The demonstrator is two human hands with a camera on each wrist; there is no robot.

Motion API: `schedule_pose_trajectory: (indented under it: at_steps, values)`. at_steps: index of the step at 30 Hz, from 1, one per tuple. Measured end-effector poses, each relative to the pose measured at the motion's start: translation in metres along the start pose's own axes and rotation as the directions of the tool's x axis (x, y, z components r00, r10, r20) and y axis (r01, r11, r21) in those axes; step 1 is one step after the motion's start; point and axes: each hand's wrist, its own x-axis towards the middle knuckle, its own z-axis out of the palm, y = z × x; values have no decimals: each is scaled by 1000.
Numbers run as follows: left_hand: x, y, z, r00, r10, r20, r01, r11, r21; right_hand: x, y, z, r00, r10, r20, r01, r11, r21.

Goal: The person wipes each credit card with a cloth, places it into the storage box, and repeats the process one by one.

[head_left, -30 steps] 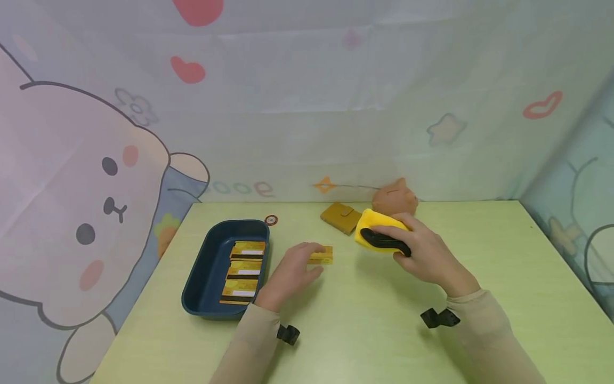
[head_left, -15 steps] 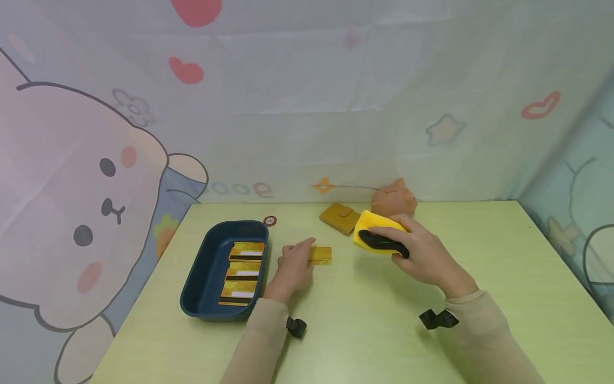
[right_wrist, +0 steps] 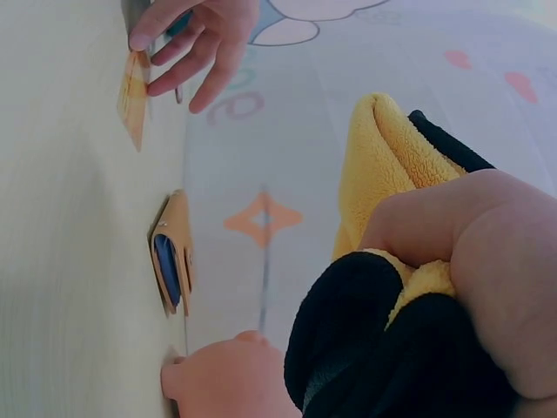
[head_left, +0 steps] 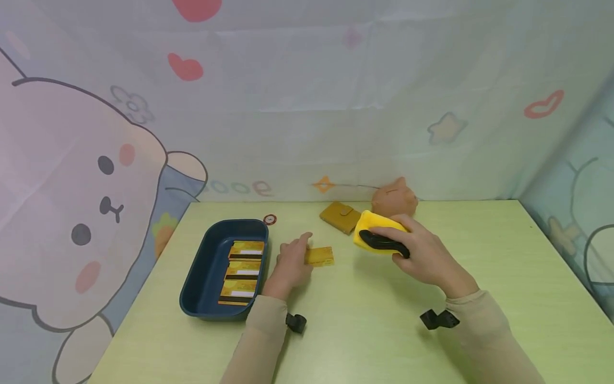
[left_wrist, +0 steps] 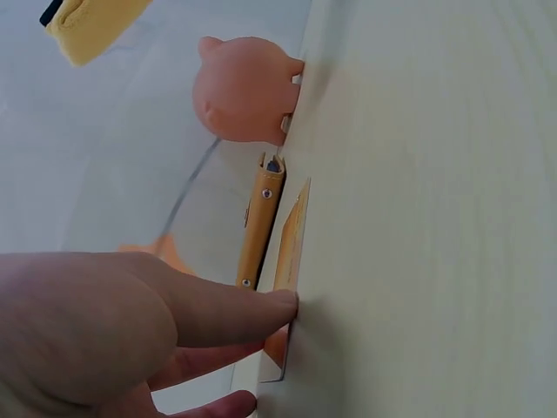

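Our left hand (head_left: 290, 264) rests on the table (head_left: 364, 330) near its middle, fingers stretched forward and loosely spread. One fingertip (left_wrist: 283, 303) presses on the near edge of a gold card (head_left: 320, 256), which lies on the table at the hand's two o'clock. In the left wrist view the card (left_wrist: 291, 252) looks tipped up a little off the surface under that finger, and the other fingers hang below it without closing round anything.

Our right hand (head_left: 424, 256) is at three o'clock from the card and well apart from it. Its fingers are curled round a yellow cloth (head_left: 371, 226) with a black trim (head_left: 384, 244); the right wrist view shows the thumb and fingers (right_wrist: 487, 261) pressed into the folded cloth (right_wrist: 383, 165), holding it just above the table.

At nine o'clock from the left hand stands a dark blue tray (head_left: 203, 266) with three more gold cards (head_left: 242, 272) lying in a row inside it. At the tray's one o'clock a small red and white disc (head_left: 270, 219) lies on the table. Toward twelve o'clock, by the back wall, sit a brown wallet (head_left: 339, 216) and, just beside it at three o'clock, a pink piggy bank (head_left: 394, 198). The cloth overlaps the piggy bank's front in the head view.
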Motion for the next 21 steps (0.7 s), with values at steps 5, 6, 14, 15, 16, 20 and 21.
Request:
schedule_pose_trajectory:
  at_steps: [5,6,14,15,16,20,21]
  values:
    - [2,-1,-2,1000,-12,16,13,1000,-27,0,0,0,1000,-1,3,1,1000,-5]
    - [2,-1,-2,1000,-16,18,16,999,-33,-1,0,0,1000,-1,3,1,1000,-4]
    - [3,-1,-4,999,-14,37,16,999,-50,0,-1,1,1000,10,13,-10,1000,2]
    - [3,-1,-4,999,-12,42,15,999,-52,0,-1,1,1000,11,14,-11,1000,2]
    - [3,-1,-4,999,-12,48,15,998,-57,0,-1,1,1000,12,15,-12,1000,1]
    - [2,-1,-4,997,-22,78,28,997,-72,-1,0,2,1000,11,19,-11,1000,-3]
    - [2,-1,-4,996,-26,85,32,997,-73,-1,0,3,1000,10,19,-10,1000,-5]
